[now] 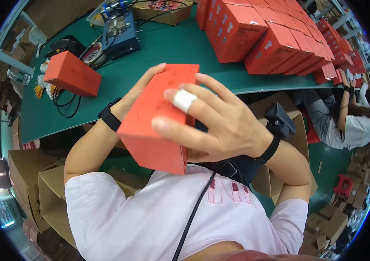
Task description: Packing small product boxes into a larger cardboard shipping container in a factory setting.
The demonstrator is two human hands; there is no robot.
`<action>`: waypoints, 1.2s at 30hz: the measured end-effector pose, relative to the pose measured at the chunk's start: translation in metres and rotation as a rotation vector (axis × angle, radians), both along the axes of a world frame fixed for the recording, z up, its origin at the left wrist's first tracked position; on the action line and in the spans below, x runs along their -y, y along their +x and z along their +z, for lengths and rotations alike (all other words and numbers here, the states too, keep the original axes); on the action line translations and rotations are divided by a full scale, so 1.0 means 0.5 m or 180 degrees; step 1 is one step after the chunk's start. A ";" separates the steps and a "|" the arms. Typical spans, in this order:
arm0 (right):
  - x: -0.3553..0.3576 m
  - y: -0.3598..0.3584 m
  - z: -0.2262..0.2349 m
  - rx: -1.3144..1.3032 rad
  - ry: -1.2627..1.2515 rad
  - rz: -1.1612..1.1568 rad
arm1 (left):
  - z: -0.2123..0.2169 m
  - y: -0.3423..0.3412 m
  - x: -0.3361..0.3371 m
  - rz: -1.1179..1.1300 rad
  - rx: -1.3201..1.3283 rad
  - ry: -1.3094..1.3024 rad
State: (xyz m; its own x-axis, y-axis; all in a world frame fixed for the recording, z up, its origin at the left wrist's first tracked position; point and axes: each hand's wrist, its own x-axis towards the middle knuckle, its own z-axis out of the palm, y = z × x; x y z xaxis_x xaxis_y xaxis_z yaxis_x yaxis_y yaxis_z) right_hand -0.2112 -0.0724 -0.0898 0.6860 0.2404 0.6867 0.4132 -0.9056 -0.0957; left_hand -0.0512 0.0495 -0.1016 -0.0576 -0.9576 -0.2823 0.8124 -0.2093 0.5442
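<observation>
A tall red cardboard box (148,117) is held tilted in front of my chest, above the table's near edge. My left hand (143,82) grips it from the far left side. Most of the left fingers are hidden behind the box, with one fingertip showing at its upper edge. My right hand (220,119) lies across the box from the right, its fingers spread over the printed face and its thumb low by the side edge. White tape wraps one right finger, and two fingertips are smeared by motion. Black bands circle both wrists.
On the green table (167,43), another red box (74,74) stands left, beside cables and a blue device (122,35). Rows of red boxes (237,32) fill the far right. Open cardboard cartons (56,187) flank me below. A co-worker (350,122) sits at right.
</observation>
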 end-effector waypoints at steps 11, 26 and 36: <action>0.038 -0.015 0.002 0.0311 0.1306 -0.2265 | -0.114 0.085 -0.158 0.3396 0.5382 -0.0268; 0.149 -0.018 -0.237 0.0126 0.1221 -0.3496 | -0.162 0.255 -0.200 0.4410 0.4280 0.0381; 0.084 -0.044 -0.169 0.0443 0.1575 -0.3119 | -0.161 0.202 -0.219 0.4018 0.3888 0.0029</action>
State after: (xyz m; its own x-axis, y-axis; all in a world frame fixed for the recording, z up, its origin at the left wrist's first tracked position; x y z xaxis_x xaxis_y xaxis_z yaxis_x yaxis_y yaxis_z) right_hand -0.2331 -0.1141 -0.1745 0.3386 -0.6870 0.6430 -0.4266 -0.7211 -0.5459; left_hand 0.0498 0.1592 -0.1822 0.8827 -0.2436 0.4019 -0.3709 0.1642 0.9141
